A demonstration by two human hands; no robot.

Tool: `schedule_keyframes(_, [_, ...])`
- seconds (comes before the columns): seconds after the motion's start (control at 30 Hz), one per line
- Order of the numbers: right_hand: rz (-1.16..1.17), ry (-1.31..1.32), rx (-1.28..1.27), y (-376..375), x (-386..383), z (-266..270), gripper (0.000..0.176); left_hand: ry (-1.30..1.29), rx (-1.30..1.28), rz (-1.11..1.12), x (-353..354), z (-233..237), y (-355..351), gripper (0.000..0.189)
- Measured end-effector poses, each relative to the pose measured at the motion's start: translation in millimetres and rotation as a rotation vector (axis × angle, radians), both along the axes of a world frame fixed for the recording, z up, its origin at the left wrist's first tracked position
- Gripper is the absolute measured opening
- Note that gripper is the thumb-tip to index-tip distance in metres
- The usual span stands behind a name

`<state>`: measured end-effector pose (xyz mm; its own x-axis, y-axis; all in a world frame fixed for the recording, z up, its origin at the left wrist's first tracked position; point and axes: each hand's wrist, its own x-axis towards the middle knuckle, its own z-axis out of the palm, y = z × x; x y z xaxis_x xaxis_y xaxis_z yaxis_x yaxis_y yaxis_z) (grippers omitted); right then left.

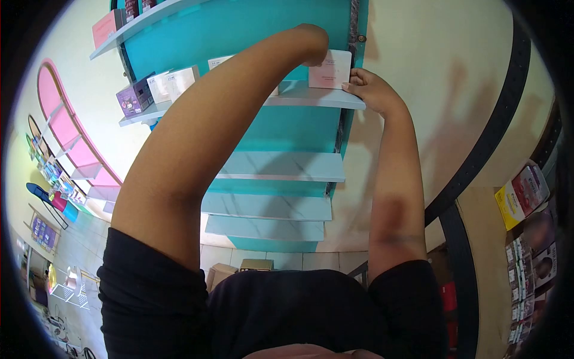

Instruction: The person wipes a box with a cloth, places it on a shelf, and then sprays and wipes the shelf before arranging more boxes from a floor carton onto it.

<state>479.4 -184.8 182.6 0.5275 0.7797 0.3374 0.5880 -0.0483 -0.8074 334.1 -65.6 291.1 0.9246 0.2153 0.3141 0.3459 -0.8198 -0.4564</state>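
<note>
A white-pink box [330, 69] stands upright at the right end of a pale shelf [317, 99] on the teal shelf unit [239, 30]. My right hand [373, 90] reaches up to it, fingertips against the box's right edge and lower corner, palm by the shelf's end. My left arm stretches up across the shelves. Its wrist [312, 45] bends over just left of the box. The left hand's fingers are hidden behind the wrist, so I cannot see whether they touch the box.
The same shelf holds a purple box [136, 97] and white boxes [173, 82]; a pink box [107, 27] sits one shelf up. Bare shelves [281, 166] lie below. A pink arched display [72, 137] is left, packaged goods [523, 194] right, cardboard boxes [239, 269] on the floor.
</note>
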Motion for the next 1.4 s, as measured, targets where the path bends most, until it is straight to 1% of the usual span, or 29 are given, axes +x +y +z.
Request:
schedule_keyframes(0.13, [0.064, 0.053, 0.064, -0.8, -2.8, -3.0, 0.057, -0.001, 0.019, 0.014, 2.6, -1.2, -1.7, 0.036])
schedule_keyframes(0.2, [0.065, 0.092, 0.086, 0.1, -3.1, -3.7, 0.052, 0.008, 0.035, 0.024, 3.4, 0.0, -2.9, 0.036])
schedule_keyframes(0.43, [0.093, 0.104, 0.089, -0.6, -2.7, -3.3, 0.055, 0.017, 0.054, 0.034, 2.8, -0.2, -3.5, 0.036])
schedule_keyframes(0.6, [-0.015, 0.079, 0.076, -0.8, -4.3, -2.2, 0.052, -0.017, 0.009, 0.016, -1.6, -1.3, -1.9, 0.037])
schedule_keyframes(0.7, [0.002, 0.082, 0.072, -0.2, -2.1, -1.7, 0.053, -0.027, -0.004, -0.002, -2.1, -3.3, 1.9, 0.038])
schedule_keyframes(0.8, [0.025, 0.103, 0.087, -1.5, -2.9, -2.2, 0.052, -0.023, -0.011, -0.035, -7.9, -2.9, -0.5, 0.034])
schedule_keyframes(0.9, [0.024, 0.105, 0.096, -1.9, -4.7, -2.8, 0.052, -0.035, -0.039, 0.036, -18.8, 1.7, -9.7, 0.031])
schedule_keyframes(0.97, [0.027, 0.122, 0.101, -2.1, -4.6, -3.4, 0.053, -0.149, 0.062, 0.042, -23.5, 4.4, -6.0, 0.033])
schedule_keyframes(1.0, [0.027, 0.140, 0.106, -2.4, -6.1, -3.1, 0.054, -0.149, 0.064, 0.045, -24.6, 7.7, -3.1, 0.033])
schedule_keyframes(1.07, [0.031, 0.146, 0.119, -4.9, -9.6, -3.8, 0.055, -0.254, 0.036, 0.042, -28.7, 14.1, 3.6, 0.024])
schedule_keyframes(1.1, [0.033, 0.147, 0.134, -6.0, -11.8, -3.0, 0.056, -0.255, 0.038, 0.044, -37.7, 10.9, 6.9, 0.024])
schedule_keyframes(1.17, [0.041, 0.169, 0.133, -6.7, -12.5, -3.7, 0.056, -0.685, -0.118, -0.329, -71.3, -6.8, 10.0, 0.032])
schedule_keyframes(1.23, [0.050, 0.188, 0.133, -6.6, -11.5, -4.8, 0.055, -0.653, -0.374, -0.387, -118.6, -17.0, -10.3, 0.037])
schedule_keyframes(1.3, [-0.020, 0.142, 0.157, -6.3, -9.3, -6.6, 0.052, -0.701, -0.634, -0.486, -150.9, -37.5, -21.4, 0.034])
schedule_keyframes(1.33, [-0.016, 0.136, 0.159, -7.9, -6.2, -10.3, 0.052, -0.734, -0.737, -0.497, -166.6, -50.4, -26.1, 0.033])
schedule_keyframes(1.4, [-0.046, 0.213, 0.383, -15.6, -6.6, -21.4, 0.048, -0.811, -0.933, -0.556, -196.2, -84.2, -28.2, 0.035])
